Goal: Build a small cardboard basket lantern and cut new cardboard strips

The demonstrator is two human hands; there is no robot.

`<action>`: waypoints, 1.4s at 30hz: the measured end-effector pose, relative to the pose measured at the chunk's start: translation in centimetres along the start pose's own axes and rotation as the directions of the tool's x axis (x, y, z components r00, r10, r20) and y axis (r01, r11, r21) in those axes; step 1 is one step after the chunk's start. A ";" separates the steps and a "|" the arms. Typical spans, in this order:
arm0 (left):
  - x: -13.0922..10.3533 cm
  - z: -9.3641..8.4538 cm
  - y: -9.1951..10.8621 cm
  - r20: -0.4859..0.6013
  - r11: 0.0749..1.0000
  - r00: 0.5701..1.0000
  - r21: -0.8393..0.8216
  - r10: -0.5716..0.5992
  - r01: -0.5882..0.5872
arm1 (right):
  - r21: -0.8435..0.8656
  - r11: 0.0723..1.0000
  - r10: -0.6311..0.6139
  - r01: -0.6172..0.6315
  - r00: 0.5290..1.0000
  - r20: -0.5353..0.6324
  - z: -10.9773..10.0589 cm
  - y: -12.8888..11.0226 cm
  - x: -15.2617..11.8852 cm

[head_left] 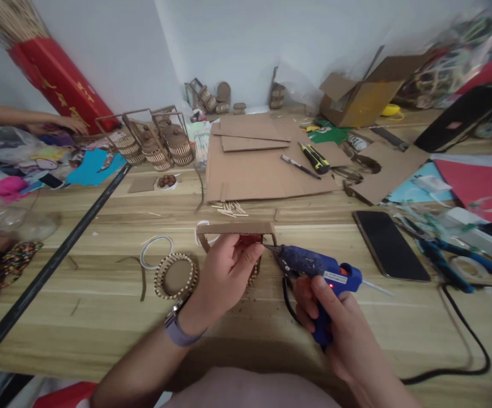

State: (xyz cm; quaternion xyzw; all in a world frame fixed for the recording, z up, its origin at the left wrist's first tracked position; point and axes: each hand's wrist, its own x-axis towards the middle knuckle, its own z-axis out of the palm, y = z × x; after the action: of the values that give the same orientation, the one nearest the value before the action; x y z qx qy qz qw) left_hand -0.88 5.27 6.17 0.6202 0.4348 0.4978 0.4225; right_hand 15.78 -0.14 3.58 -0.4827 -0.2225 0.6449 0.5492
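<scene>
In the middle of the head view my left hand [229,269] is closed around a small basket with a brown cardboard handle frame [237,228]. Much of the basket is hidden behind my fingers. My right hand [335,309] grips a blue hot glue gun [309,263], its red light lit. The gun's nozzle points left, close to my left thumb and the cardboard; whether it touches, I cannot tell. Beside my left wrist lies a round cardboard piece with a beaded-looking striped rim [176,276]. A thin white ring [156,252] lies just behind it.
Finished small baskets [155,144] stand at the back left. Cardboard sheets [246,170] bear a utility knife [314,157] and a pen [300,166]. Short sticks [230,208] lie in front. A phone [390,245], pliers [445,263] and a black cable [462,371] are right. Another person's hand [73,123] is left.
</scene>
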 end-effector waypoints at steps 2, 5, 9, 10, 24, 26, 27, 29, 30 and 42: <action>0.0 0.0 0.0 -0.003 1.000 1.000 0.008 0.003 -0.003 | -0.013 1.000 0.002 -0.002 0.999 -0.038 0.2 -0.1 0.0; 0.1 0.0 0.1 0.001 1.000 1.000 -0.003 0.014 -0.014 | -0.036 0.999 0.005 -0.008 0.998 -0.067 0.3 -0.1 0.0; 0.2 0.2 0.3 -0.007 1.000 1.000 -0.019 0.014 -0.014 | -0.072 0.997 -0.003 -0.004 0.996 -0.088 0.3 0.0 -0.2; 0.2 0.2 0.3 -0.007 1.000 1.000 -0.024 0.016 -0.017 | -0.080 0.997 -0.006 -0.002 0.996 -0.091 0.2 0.0 -0.2; 0.5 0.3 0.8 0.011 0.999 0.999 -0.032 0.041 -0.040 | -0.235 0.971 -0.078 0.050 0.991 -0.110 -0.7 0.6 -0.3; 0.5 0.3 0.8 0.006 0.999 0.999 -0.017 0.044 -0.044 | -0.292 0.953 -0.113 0.081 0.989 -0.093 -1.2 0.7 -0.3; 0.5 0.3 0.8 0.003 0.999 0.999 -0.005 0.044 -0.044 | -0.307 0.946 -0.132 0.101 0.988 -0.083 -1.4 0.8 -0.3; 0.4 0.3 0.7 -0.003 0.999 0.999 0.018 0.043 -0.043 | -0.299 0.945 -0.163 0.133 0.984 -0.078 -1.4 0.6 -0.3; 0.3 0.3 0.7 -0.004 0.999 0.999 0.024 0.043 -0.043 | -0.277 0.950 -0.172 0.143 0.981 -0.084 -1.3 0.5 -0.3; 0.2 0.2 0.4 -0.029 0.999 0.999 -0.005 0.036 -0.036 | -0.058 0.993 -0.104 0.102 0.994 -0.029 0.2 -0.7 -0.2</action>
State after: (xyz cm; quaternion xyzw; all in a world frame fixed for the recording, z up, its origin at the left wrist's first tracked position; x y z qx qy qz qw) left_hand -0.63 5.32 6.56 0.6196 0.4284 0.5152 0.4088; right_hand 15.90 -0.05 4.31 -0.4961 -0.2564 0.6013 0.5714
